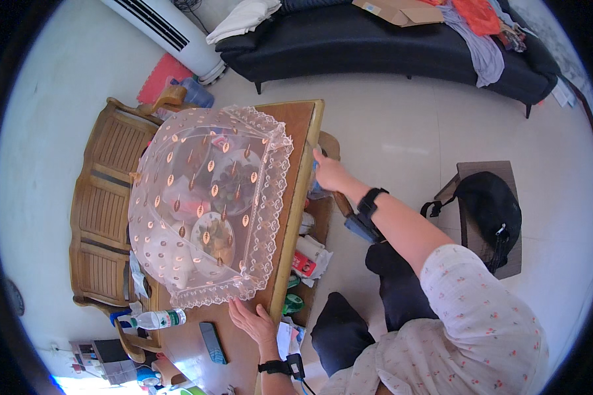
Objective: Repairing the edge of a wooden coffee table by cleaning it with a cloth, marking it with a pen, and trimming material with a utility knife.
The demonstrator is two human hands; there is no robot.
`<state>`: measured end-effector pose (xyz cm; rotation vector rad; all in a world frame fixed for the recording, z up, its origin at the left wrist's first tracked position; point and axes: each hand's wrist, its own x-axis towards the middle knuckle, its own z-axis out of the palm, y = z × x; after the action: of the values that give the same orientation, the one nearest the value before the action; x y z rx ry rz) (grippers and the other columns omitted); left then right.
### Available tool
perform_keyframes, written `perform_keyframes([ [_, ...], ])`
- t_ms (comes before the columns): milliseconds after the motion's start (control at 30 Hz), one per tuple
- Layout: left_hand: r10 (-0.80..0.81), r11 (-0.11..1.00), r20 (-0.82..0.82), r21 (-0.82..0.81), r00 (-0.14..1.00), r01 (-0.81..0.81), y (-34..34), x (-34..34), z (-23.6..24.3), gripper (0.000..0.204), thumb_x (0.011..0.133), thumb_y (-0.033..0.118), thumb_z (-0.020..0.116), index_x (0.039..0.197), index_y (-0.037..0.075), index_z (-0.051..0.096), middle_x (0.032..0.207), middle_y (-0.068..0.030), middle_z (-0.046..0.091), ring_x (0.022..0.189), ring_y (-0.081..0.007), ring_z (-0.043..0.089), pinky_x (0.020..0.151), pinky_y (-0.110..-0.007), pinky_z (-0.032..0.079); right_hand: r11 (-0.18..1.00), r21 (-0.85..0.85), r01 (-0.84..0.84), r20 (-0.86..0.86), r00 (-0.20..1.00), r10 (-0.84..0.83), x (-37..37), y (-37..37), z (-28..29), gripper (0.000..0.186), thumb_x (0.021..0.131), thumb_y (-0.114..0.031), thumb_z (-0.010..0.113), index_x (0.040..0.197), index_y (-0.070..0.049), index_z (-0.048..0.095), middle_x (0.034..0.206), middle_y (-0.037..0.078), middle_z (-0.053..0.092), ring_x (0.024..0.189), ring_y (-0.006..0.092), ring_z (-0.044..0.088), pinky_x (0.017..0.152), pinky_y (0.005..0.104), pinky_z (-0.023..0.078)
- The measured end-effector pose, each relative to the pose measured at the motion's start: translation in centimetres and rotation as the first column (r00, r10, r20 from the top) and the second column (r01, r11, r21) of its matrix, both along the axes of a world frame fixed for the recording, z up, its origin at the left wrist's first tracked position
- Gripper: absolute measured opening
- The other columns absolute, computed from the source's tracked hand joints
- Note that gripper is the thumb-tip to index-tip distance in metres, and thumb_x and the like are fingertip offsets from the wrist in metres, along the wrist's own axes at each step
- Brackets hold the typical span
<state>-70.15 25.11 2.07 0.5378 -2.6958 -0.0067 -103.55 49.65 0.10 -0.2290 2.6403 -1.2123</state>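
Observation:
A sheer pink mesh food cover [197,164] with a lace border and copper leaf prints stands like a tent on the wooden table [301,125]. Through the mesh show plates of food [214,240], blurred by the netting. My left hand [254,322] rests at the cover's near lace corner, fingers stretched and apart, holding nothing. At the table's right edge is my right hand [329,171], its fingers closed; a bluish bit shows beside it, but what they hold is unclear. A phone [212,342] and a water bottle [158,320] lie near my left hand.
Left of the table stands a wooden bench [105,204]. A shelf under the tabletop holds packets [310,257]. A black bag [487,210] sits on a low stool [514,247] at the right. Across the back runs a black sofa [375,52] with clothes and cardboard on it.

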Motion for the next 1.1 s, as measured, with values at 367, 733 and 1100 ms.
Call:
perform_keyframes([
  [367, 0.003, 0.999, 0.011, -0.046, 1.0, -0.003, -0.5, -0.2, -0.5, 0.059, 0.088, 0.035, 0.045, 0.132, -0.001, 0.032, 0.135, -0.0234, 0.031, 0.122, -0.0403, 0.03, 0.102, -0.05, 0.023, 0.995, -0.096, 0.035, 0.019, 0.999, -0.033, -1.8, 0.2, -0.5, 0.054, 0.086, -0.013, 0.037, 0.138, -0.005, 0.025, 0.1, 0.028, 0.058, 0.091, 0.0392, 0.058, 0.079, 0.0441, 0.045],
  [733, 0.017, 0.999, 0.02, -0.032, 1.0, -0.016, -0.1, -0.6, -0.5, 0.059, 0.087, 0.036, 0.046, 0.132, -0.001, 0.032, 0.134, -0.0237, 0.031, 0.122, -0.0401, 0.031, 0.102, -0.05, 0.023, 0.984, -0.16, 0.075, 0.093, 0.994, -0.06, -2.3, 1.3, 1.7, 0.06, 0.082, -0.011, 0.038, 0.138, 0.0, 0.021, 0.118, 0.026, 0.051, 0.106, 0.0368, 0.052, 0.092, 0.0405, 0.04],
  [1100, 0.019, 1.0, 0.046, -0.015, 0.999, -0.018, -0.3, -0.6, -0.6, 0.059, 0.086, 0.033, 0.046, 0.132, -0.001, 0.031, 0.135, -0.0239, 0.031, 0.123, -0.04, 0.03, 0.102, -0.05, 0.022, 0.998, 0.019, 0.058, -0.007, 0.998, -0.058, -7.8, 1.3, -0.4, 0.067, 0.076, -0.006, 0.044, 0.138, 0.0, 0.02, 0.102, 0.026, 0.059, 0.092, 0.0384, 0.058, 0.079, 0.0411, 0.047],
])
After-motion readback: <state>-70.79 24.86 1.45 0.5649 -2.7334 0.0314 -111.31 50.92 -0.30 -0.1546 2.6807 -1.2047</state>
